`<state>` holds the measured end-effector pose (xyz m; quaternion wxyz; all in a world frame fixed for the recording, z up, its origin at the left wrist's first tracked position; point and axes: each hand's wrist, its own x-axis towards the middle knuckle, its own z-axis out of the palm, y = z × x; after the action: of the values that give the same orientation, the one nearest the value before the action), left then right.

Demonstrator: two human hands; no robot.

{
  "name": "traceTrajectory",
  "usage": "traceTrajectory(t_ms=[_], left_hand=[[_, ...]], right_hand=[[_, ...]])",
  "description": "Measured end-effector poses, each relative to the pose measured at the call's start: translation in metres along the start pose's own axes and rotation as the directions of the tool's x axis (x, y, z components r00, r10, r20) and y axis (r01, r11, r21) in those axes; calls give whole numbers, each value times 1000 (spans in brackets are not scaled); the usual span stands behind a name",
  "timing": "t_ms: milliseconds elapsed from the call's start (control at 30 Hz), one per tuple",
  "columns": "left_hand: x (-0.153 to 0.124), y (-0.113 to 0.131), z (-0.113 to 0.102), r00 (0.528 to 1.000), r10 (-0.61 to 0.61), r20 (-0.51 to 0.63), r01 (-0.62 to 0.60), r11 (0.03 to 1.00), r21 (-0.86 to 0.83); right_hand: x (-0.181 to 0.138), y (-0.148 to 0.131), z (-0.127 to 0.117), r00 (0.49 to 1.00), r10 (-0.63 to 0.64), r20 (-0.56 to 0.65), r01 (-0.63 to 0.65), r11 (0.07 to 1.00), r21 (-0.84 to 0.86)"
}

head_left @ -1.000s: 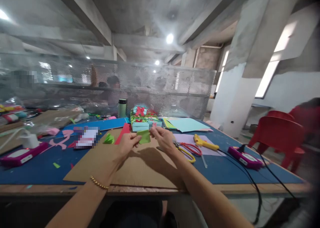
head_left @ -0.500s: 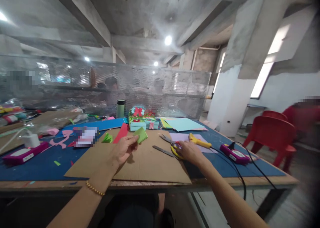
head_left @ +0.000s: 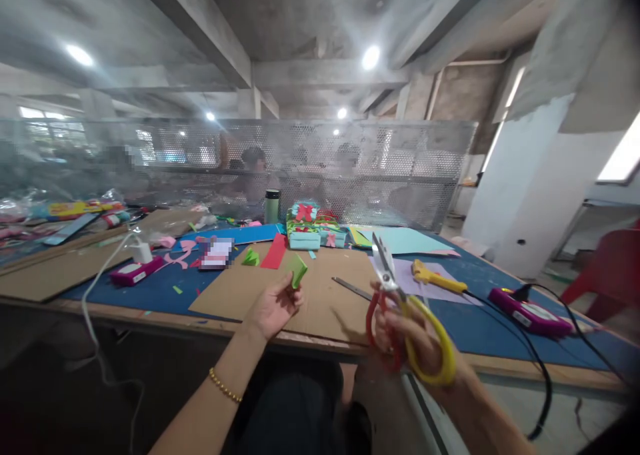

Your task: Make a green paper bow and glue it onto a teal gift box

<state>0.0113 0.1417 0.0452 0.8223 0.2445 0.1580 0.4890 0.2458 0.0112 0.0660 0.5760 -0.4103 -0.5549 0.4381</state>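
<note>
Between the thumb and fingers of my left hand (head_left: 275, 308) is a folded piece of green paper (head_left: 299, 271), held above the cardboard sheet (head_left: 320, 315). My right hand (head_left: 400, 328) grips scissors (head_left: 387, 268) with one red and one yellow handle loop, raised off the table, blades pointing up and away from me. A dark flat metal blade (head_left: 353, 287) lies on the cardboard between my hands. Beyond my left hand, a red paper strip (head_left: 275, 251) and a small bright green folded paper (head_left: 251, 258) lie at the cardboard's far edge.
Decorated light-blue boxes (head_left: 305, 235) and a green flask (head_left: 272, 206) stand at the back. On the right, a yellow glue gun (head_left: 437, 278) lies on lilac paper (head_left: 415, 268), near a purple power strip (head_left: 530, 312) with cables. Another purple power strip (head_left: 135, 270) is on the left.
My right hand has lifted the scissors from the cardboard and brought them nearer to me, blades upward. My left hand still holds the green paper, now turned more edge-on. The view has swung left.
</note>
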Motion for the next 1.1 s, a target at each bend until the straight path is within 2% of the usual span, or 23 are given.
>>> traceTrajectory(t_ms=[67,167,267,367,567,733,867,1100], left_hand=[[-3,-1,0,1000,22,-2,-22,1000,-17],[-6,0,1,999,40,-26,-41,999,-32],[-7,1,0,999,51,-17,-51,998,-47],[-7,0,-1,999,49,0,-49,998,-42],[-6,-2,-3,998,57,26,-57,998,-18],[-5,-3,-6,995,82,49,-82,996,15],[-5,-4,-6,994,91,53,-93,995,42],[-5,-4,-3,995,93,48,-96,994,57]], right_hand=[[-21,13,26,997,24,78,-36,987,156],[-39,27,52,976,98,193,-160,928,338],[-40,29,66,942,180,282,-279,888,365],[-33,25,75,938,234,255,-306,904,298],[-28,17,83,941,304,152,-333,912,239],[-28,13,82,932,331,150,-360,897,258],[-26,19,80,935,320,153,-353,882,312],[-25,23,77,937,301,176,-343,889,304]])
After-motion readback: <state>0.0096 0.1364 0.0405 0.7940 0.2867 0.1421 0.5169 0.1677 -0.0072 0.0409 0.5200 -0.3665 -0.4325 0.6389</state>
